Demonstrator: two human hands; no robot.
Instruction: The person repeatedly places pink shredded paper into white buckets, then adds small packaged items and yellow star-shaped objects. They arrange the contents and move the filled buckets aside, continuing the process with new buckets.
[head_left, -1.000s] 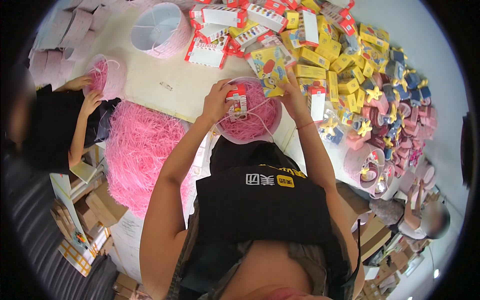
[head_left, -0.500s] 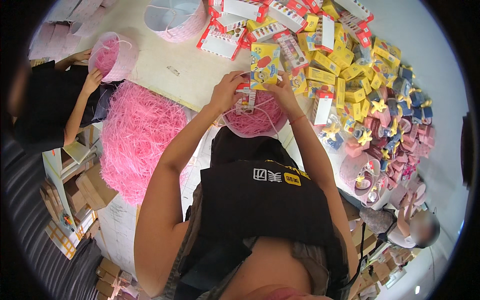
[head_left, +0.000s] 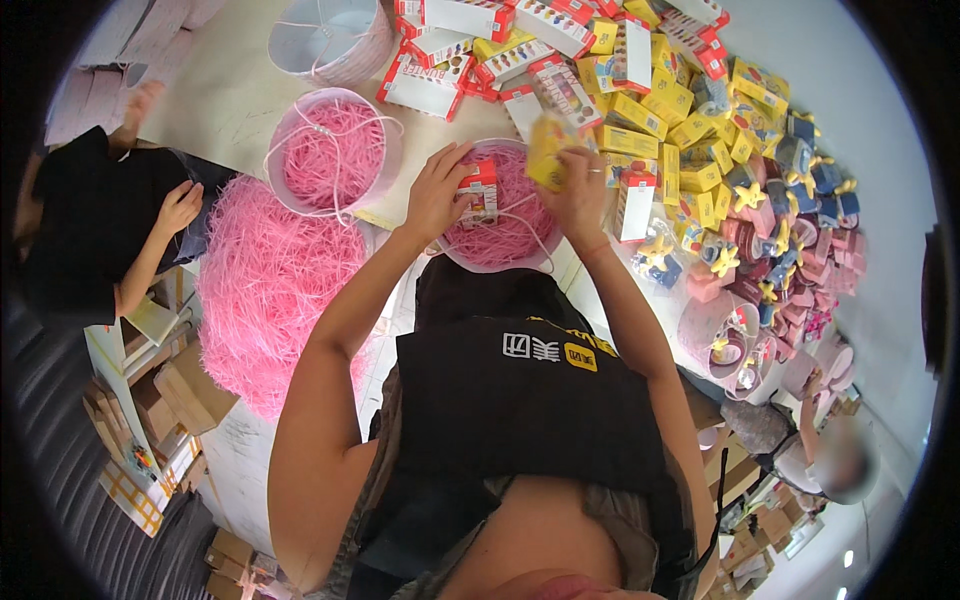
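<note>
A pink round basket (head_left: 478,262) with white rope handles is in front of me, with pink shredded paper (head_left: 515,228) inside. A small red-and-white box (head_left: 480,195) stands in the paper at the basket's left side. My left hand (head_left: 438,195) is curled at the left rim, fingers and thumb closed against that box's edge. Above the basket's right side, my right hand (head_left: 578,195) grips a yellow printed box (head_left: 548,150), tilted and blurred by motion.
A second paper-filled basket (head_left: 390,150) stands to the left, near a large heap of pink shreds (head_left: 275,290). Red-and-white boxes (head_left: 430,85), yellow boxes (head_left: 640,115) and blue and pink items (head_left: 790,250) are piled at the right. A co-worker (head_left: 100,225) is at the left.
The yellow box has moved right and tilted in my right hand, while my left hand has come off it. The co-worker's paper-filled basket now stands on the table nearer me, released.
</note>
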